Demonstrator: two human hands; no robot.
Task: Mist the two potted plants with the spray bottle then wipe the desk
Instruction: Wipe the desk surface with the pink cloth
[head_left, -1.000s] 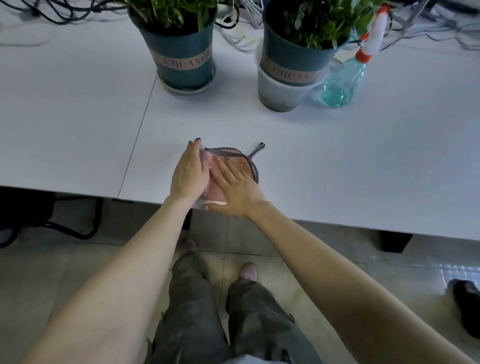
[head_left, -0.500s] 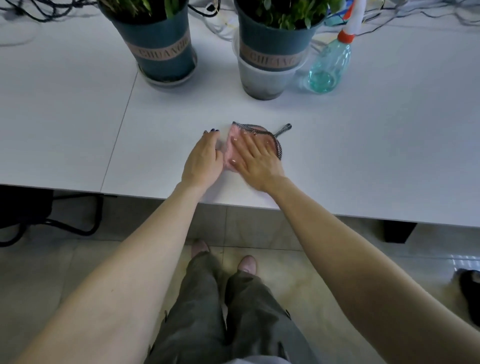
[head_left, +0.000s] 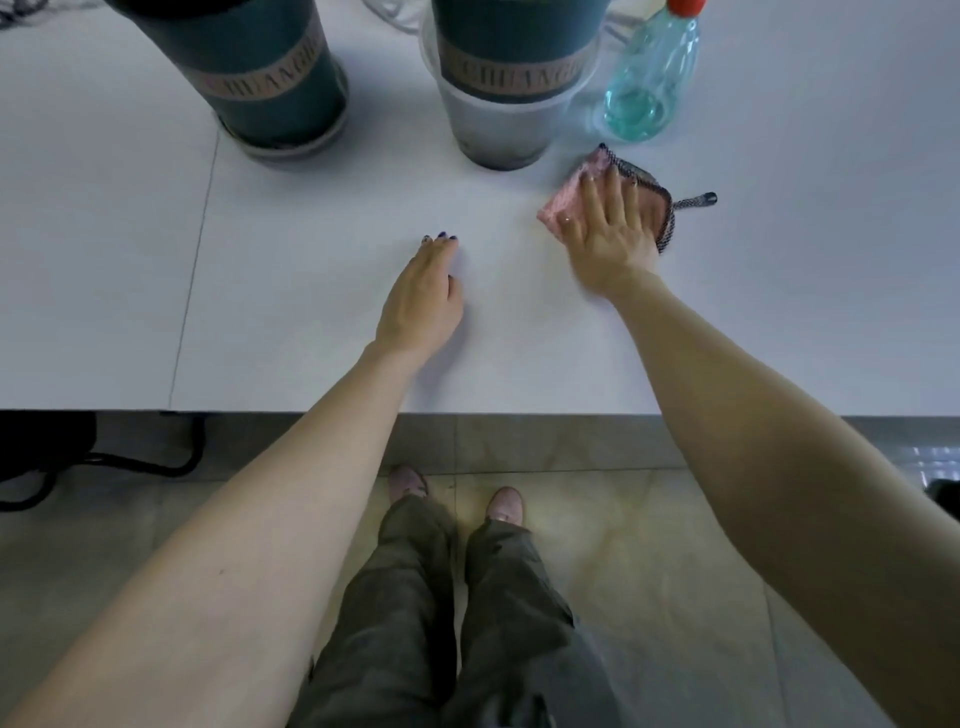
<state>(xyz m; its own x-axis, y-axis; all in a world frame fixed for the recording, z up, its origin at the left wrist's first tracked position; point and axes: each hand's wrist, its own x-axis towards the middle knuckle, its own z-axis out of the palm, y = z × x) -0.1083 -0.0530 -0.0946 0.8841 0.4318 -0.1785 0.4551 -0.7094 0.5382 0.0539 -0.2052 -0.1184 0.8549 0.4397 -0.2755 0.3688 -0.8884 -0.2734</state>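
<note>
A: Where is the cloth (head_left: 566, 200)?

B: On the white surface (head_left: 311, 218), right of the middle, lying flat under the right hand (head_left: 610, 236). It is pink with a dark speckled edge, and a small loop (head_left: 696, 200) sticks out to the right.

A: Is that hand gripping it?

B: No. The palm is down and the fingers are straight and slightly spread, pressing on the cloth. The pink shows beyond the fingertips and the thumb. The hand looks a little blurred.

A: And the left hand (head_left: 421, 301)?

B: Palm down on the bare surface, fingers straight and close together, holding nothing. It is well apart from the cloth, nearer the middle.

A: What about the plants?

B: Only the pots show; the top edge cuts off the leaves. The left pot (head_left: 265, 78) is teal with a tan band and stands on a saucer. The right pot (head_left: 511, 57), of the same kind, sits inside a clear tub (head_left: 498, 135).

A: And the bottle (head_left: 649, 88)?

B: Upright just right of the tub, clear, with a little bluish liquid at the bottom and an orange collar at the top edge. The far corner of the cloth lies near its base, apart from it.

A: Anything else?

B: A seam (head_left: 197, 234) crosses the surface left of the left hand. Below the edge are a tiled floor (head_left: 649, 545), grey trousers and two shoes.
</note>
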